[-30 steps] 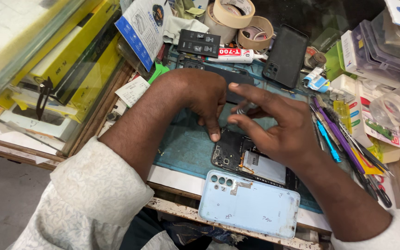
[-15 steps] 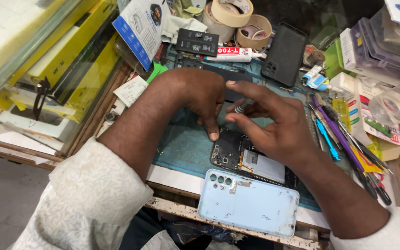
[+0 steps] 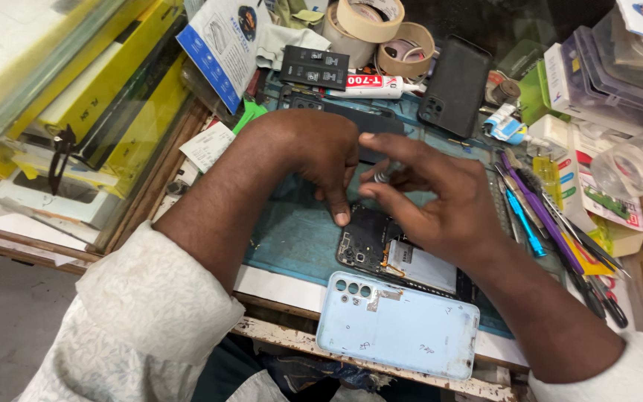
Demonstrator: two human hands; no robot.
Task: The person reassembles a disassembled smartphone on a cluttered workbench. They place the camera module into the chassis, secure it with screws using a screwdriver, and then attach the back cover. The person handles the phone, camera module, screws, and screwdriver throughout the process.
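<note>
Bright, even overhead light; soft shadows under the hands [image 3: 381, 179]. Wide-angle bending at edges; fingertips perhaps slightly blurred.

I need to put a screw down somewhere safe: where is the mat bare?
Bare teal mat shows left of the opened phone, under the left hand. The right side is crowded with tools, the far edge with tape rolls.

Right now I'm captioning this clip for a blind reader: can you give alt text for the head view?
Two bare hands work over an opened phone on a blue-green mat; the left hand presses a finger beside it while the right hand pinches a small metal tool. A pale blue back cover lies nearer, with tape rolls and tools behind.
</note>
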